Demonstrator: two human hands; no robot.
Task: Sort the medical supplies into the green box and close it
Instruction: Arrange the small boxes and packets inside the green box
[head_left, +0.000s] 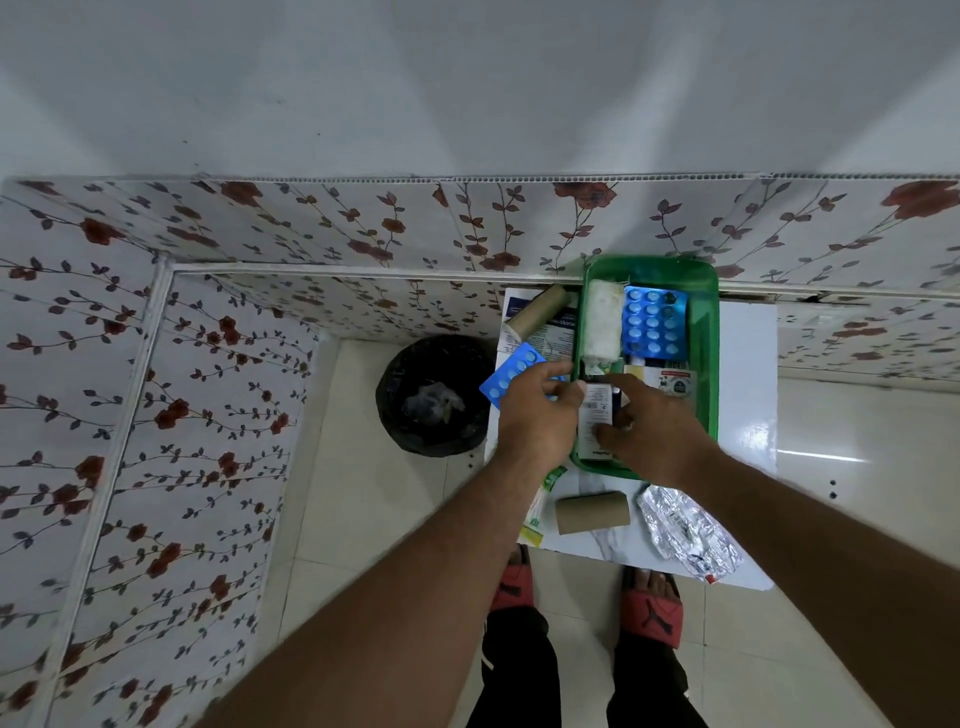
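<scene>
The open green box (707, 343) stands on a small white table (748, 374). Inside lie a white gauze roll (602, 325), a blue blister pack (653, 321) and small cartons (670, 379). My right hand (649, 431) rests inside the box's near left corner, fingers on a white medicine carton (596, 415). My left hand (537, 415) is at the box's left rim, touching the same carton with its fingertips, beside a second blue blister pack (506, 376) lying on the table.
Two cardboard tubes (537, 309) (592, 512), a foil packet (685, 530), a green-and-white sachet (543, 499) and a printed leaflet (550, 332) lie on the table. A black bin (434, 395) stands left of it. Flowered wall panels run behind and left.
</scene>
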